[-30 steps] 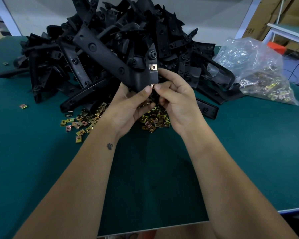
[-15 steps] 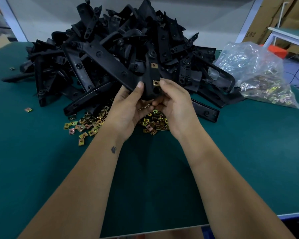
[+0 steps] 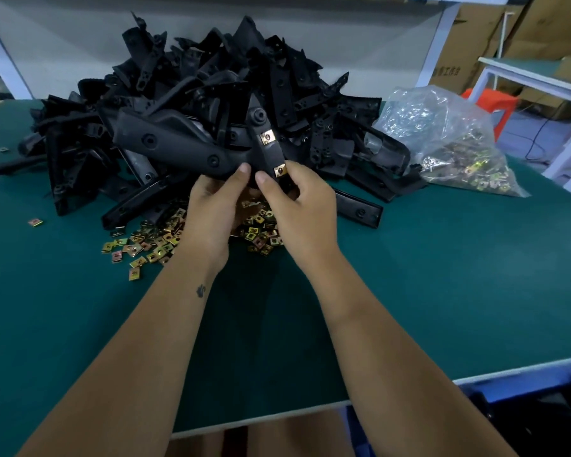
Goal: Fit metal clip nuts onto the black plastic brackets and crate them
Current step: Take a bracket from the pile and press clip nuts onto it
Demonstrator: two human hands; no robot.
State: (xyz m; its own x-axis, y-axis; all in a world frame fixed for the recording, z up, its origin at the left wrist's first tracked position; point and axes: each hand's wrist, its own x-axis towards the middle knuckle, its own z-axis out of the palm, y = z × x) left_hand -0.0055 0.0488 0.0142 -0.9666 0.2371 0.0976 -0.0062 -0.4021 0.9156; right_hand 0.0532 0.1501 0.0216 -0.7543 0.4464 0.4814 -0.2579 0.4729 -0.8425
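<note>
The left hand (image 3: 211, 209) and right hand (image 3: 302, 206) hide the bracket's (image 3: 178, 150) near end and some loose nuts (image 3: 155, 242) beneath them. Right of them, the bag's (image 3: 442, 140) contents blur together.

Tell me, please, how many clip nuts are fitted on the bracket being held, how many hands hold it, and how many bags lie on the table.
Fitted clip nuts: 2, upper clip nut and lower clip nut
Hands on the held bracket: 2, left hand and right hand
Clear plastic bag: 1
Total: 5

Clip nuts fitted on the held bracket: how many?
2: upper clip nut midway up the bracket arm, lower clip nut by the right hand. Others may be hidden.
</note>
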